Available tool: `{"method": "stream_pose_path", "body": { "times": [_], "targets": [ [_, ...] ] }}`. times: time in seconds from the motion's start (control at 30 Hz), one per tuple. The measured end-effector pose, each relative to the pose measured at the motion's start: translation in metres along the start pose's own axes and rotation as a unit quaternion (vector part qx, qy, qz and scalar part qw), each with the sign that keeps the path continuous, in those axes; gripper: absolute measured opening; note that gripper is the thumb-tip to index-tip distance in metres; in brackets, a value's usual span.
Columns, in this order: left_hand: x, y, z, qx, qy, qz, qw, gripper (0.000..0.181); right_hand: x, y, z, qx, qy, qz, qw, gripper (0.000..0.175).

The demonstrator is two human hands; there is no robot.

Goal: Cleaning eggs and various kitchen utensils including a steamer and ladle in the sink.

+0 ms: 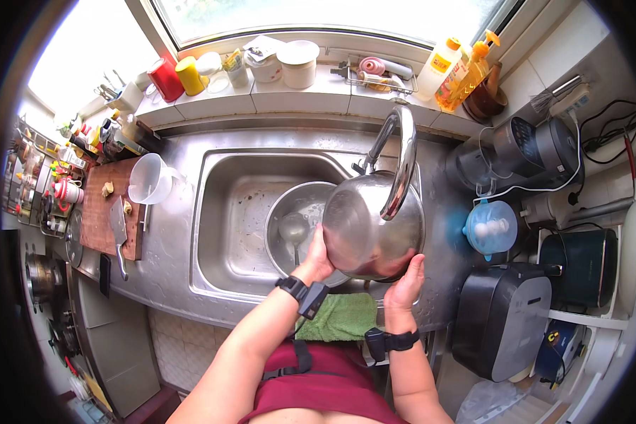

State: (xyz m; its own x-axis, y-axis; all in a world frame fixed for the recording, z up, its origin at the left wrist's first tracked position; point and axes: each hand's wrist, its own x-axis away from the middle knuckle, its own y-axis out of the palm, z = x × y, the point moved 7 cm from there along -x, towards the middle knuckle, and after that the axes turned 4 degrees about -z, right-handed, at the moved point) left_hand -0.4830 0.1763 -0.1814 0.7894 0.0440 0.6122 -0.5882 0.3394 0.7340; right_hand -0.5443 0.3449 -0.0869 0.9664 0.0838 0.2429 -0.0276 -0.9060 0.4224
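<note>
Between my left hand (318, 258) and my right hand (406, 284) is a round stainless steel bowl (363, 228), its outer base facing up at me. My left fingers are at its left side and the right ones at its lower right edge; the fingers underneath are hidden. The curved chrome faucet (407, 143) arches over the bowl, and I cannot tell whether water runs. Partly covered by the held bowl, a metal basin (312, 197) sits in the stainless steel sink (233, 249) with a ladle (293, 229) inside.
A green towel (344, 318) lies over the counter's front edge. Leftward, a cleaver (118, 225) rests on a wooden cutting board (100, 206) beside a white plastic jug (149, 179). Soap bottles (458, 74) line the sill. A blue egg container (490, 228) and appliances (501, 318) stand right.
</note>
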Motion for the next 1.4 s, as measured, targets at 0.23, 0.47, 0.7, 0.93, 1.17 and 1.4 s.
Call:
{"method": "stream_pose_path", "body": {
  "times": [0.23, 0.47, 0.7, 0.93, 1.17, 1.4],
  "targets": [
    [0.055, 0.055, -0.047, 0.206, -0.087, -0.034, 0.974, 0.077, 0.031, 0.022, -0.004, 0.164, -0.092, -0.075, 0.979, 0.035],
    [0.07, 0.067, -0.02, 0.105, -0.047, -0.075, 0.99, 0.072, 0.041, 0.022, 0.006, 0.319, -0.147, -0.094, 0.932, 0.03],
    [0.058, 0.052, 0.014, -0.397, 0.214, 0.048, 0.891, 0.075, 0.045, 0.033, 0.0, 0.334, -0.137, -0.086, 0.929, 0.026],
    [0.099, 0.152, 0.035, -0.791, 0.435, -0.012, 0.43, 0.047, 0.034, 0.031, -0.004, 0.286, -0.101, -0.087, 0.949, 0.026],
    [0.049, 0.142, 0.08, -0.741, 0.423, -0.074, 0.515, 0.038, 0.037, 0.022, -0.025, 0.259, -0.054, -0.129, 0.956, 0.023],
    [-0.009, 0.049, 0.085, -0.572, 0.17, -0.046, 0.801, 0.054, 0.02, 0.002, -0.029, 0.055, 0.006, -0.034, 0.998, 0.026]
  ]
}}
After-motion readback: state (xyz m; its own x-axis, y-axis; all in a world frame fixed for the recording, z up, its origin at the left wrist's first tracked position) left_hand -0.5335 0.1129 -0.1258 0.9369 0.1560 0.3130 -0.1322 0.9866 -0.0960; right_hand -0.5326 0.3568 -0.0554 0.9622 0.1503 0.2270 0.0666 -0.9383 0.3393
